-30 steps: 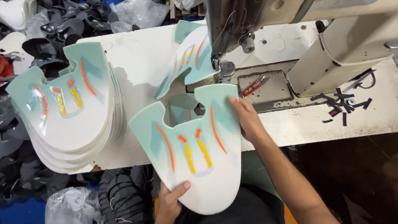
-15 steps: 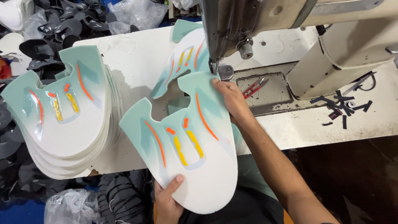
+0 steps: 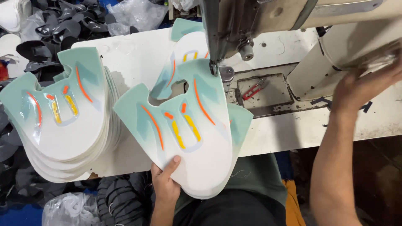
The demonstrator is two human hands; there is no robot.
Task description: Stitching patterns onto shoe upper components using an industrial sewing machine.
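Observation:
My left hand [image 3: 166, 181] grips the near edge of a flat white and mint shoe-upper panel [image 3: 188, 125] with orange and yellow stripes. The panel's far tip lies under the needle [image 3: 214, 67] of the sewing machine. A second panel of the same kind [image 3: 184, 54] lies beyond it on the table. My right hand [image 3: 368, 86] is off the panel, raised at the right against the cream body of the sewing machine [image 3: 335, 54]; it looks blurred, and what it touches is unclear.
A stack of several matching panels [image 3: 58, 121] sits at the table's left. Red thread snips [image 3: 254, 88] lie on the machine's metal plate. Dark shoe parts [image 3: 54, 29] and clear plastic bags pile up at the back left and on the floor.
My right hand left the panel's right edge and swung out to the machine body at right. The panel slid forward, so its tip now sits under the needle.

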